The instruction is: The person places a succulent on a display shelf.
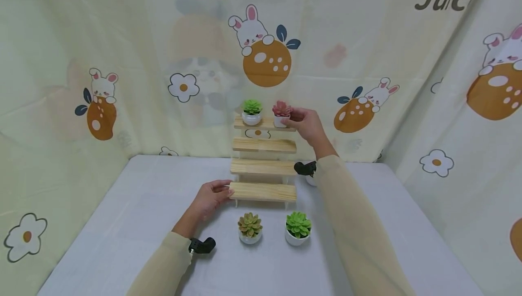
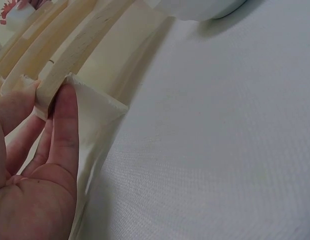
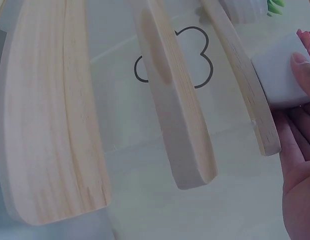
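Observation:
A wooden tiered stand (image 1: 263, 167) rises on the table. My right hand (image 1: 307, 123) grips a potted pink-red succulent (image 1: 282, 109) by its white pot, at the right end of the top tier; in the right wrist view the white pot (image 3: 280, 72) sits right at the board, thumb on its side. Left of it on that tier stands a green succulent (image 1: 252, 111) in a round white pot. My left hand (image 1: 210, 200) pinches the left end of the lowest board (image 2: 57, 85), thumb above and fingers below.
In front of the stand are a brownish-green succulent (image 1: 250, 227) and a bright green succulent (image 1: 298, 227), both in white pots. Another white pot (image 1: 311, 180) is partly hidden behind my right wrist camera. A printed curtain (image 1: 310, 55) hangs behind the white-covered table (image 1: 163, 210).

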